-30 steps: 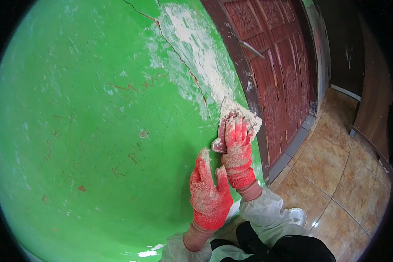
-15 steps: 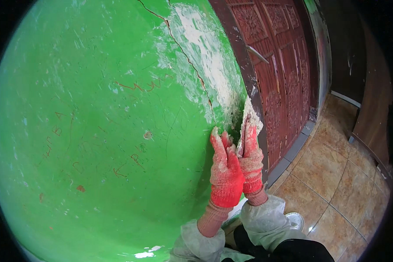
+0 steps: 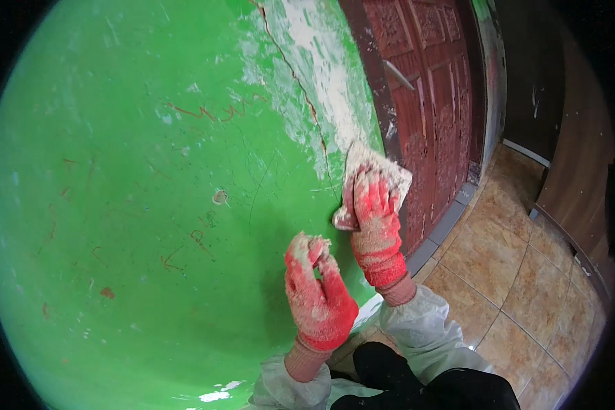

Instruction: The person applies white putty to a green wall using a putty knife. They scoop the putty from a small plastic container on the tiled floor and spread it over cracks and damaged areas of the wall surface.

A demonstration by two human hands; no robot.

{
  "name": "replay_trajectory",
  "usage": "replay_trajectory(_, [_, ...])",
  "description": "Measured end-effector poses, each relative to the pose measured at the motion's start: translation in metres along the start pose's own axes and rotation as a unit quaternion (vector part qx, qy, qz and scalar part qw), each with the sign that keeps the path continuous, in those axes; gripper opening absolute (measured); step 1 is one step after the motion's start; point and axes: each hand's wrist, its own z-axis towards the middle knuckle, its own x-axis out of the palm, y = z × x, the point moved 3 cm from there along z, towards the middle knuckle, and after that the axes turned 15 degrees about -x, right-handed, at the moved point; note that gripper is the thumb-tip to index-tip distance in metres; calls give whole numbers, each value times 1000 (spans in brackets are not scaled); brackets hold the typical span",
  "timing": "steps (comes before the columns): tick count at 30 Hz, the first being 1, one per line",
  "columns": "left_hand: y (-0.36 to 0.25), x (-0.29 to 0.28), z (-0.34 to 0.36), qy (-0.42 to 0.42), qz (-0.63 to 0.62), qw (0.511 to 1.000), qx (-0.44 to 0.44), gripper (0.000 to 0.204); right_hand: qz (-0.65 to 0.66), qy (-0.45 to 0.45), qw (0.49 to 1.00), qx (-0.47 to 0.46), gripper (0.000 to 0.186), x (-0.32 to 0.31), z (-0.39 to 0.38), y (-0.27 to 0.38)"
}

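My right hand point(image 3: 378, 229), in a red glove with a pinkish cuff, grips a putty knife point(image 3: 396, 172) smeared with whitish plaster. Its broad blade is turned toward the wall, beside the door frame, and the fingers lie spread along it. Lower and to the left, my left hand point(image 3: 320, 294), gloved the same way, is curled with thumb and fingertips nearly meeting. Pale plaster coats those fingertips; whether a lump sits between them I cannot make out. Above both hands a crack point(image 3: 301, 89) runs down the green wall point(image 3: 150, 273), next to a white plaster patch point(image 3: 324, 75).
A carved reddish-brown door point(image 3: 434, 137) with a metal handle point(image 3: 398, 75) stands right of the wall, within a dark frame point(image 3: 379, 82). Brown tiles point(image 3: 485, 260) cover the floor. A dark wooden panel point(image 3: 577, 150) rises at the far right.
My hands have come apart: the left moved down and left, its fingers curling. The putty knife, seen nearly edge-on before, now shows its broad face near the plaster patch.
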Motion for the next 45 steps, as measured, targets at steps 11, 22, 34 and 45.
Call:
replay_trajectory(11, [-5, -33, -26, -32, -20, 994, -104, 44, 110, -76, 990, 48, 59, -33, 27, -3])
replay_trajectory(22, [-27, -9, -38, 3, -33, 995, -94, 44, 362, -69, 914, 172, 44, -87, -30, -37])
replay_trajectory(34, [-22, -9, -41, 93, 77, 991, -62, 37, 608, -112, 744, 253, 11, -79, -70, -58])
replay_trajectory(45, [-17, 55, -32, 345, -33, 938, 3, 34, 736, 96, 574, 347, 33, -107, -94, 6])
